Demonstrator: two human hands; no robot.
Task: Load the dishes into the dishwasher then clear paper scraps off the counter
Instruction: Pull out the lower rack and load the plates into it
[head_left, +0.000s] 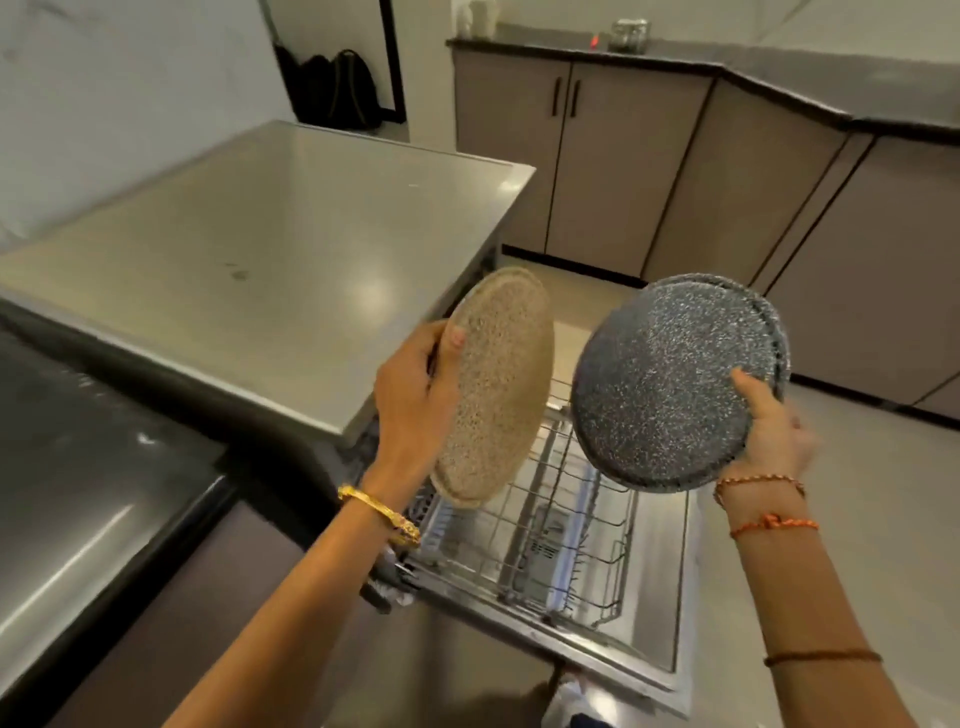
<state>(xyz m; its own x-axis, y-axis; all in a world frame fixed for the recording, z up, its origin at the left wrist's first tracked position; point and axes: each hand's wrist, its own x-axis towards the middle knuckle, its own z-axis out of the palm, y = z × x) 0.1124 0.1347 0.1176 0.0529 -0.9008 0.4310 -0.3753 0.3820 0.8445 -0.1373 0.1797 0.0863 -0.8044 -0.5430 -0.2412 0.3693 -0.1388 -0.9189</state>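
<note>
A speckled tan plate (493, 389) was tilted nearly on edge, left of a speckled dark grey plate (670, 384), which faced the camera and seemed to be two stacked, judging by a doubled far rim. Both were held in the air above the dishwasher's wire rack (561, 525), pulled out over the lowered door (649, 644).

Counted: 2 hands, left hand (415, 400) & right hand (774, 431). 2 speckled plates: 1 beige plate (498, 389), 1 grey plate (670, 384). 1 wire rack (561, 525). 1 gold bangle (379, 514). 3 thread bands on right arm.
</note>
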